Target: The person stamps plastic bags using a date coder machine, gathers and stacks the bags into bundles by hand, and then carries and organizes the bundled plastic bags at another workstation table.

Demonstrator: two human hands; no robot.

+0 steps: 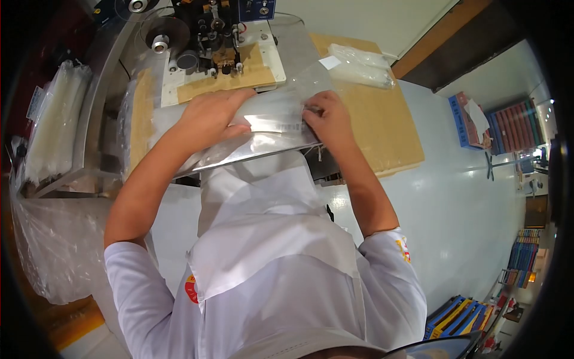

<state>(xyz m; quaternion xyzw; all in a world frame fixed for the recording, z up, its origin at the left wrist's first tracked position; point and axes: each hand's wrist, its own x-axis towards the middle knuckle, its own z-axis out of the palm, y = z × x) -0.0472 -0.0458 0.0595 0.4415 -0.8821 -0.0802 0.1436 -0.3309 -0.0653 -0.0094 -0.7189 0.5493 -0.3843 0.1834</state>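
Note:
Across the metal worktop (254,145) lies a clear plastic bag (272,116), with small dark print near its right end. My left hand (216,113) rests over the left part of the bag, thumb and fingers spread apart. At the bag's right end my right hand (329,119) has its fingers curled in a pinch on the plastic edge; the fingertips are partly hidden. Just beyond both hands stands a bench machine (221,51) with a white base plate, tan covering and a reel (160,43) on its left.
A tan packing stack (379,128) stands on the right, bearing wrapped clear bags (362,66). Bundled clear plastic (57,125) sits at the left on a metal rack. Blue crates (469,122) stand farther right on the pale floor (460,221).

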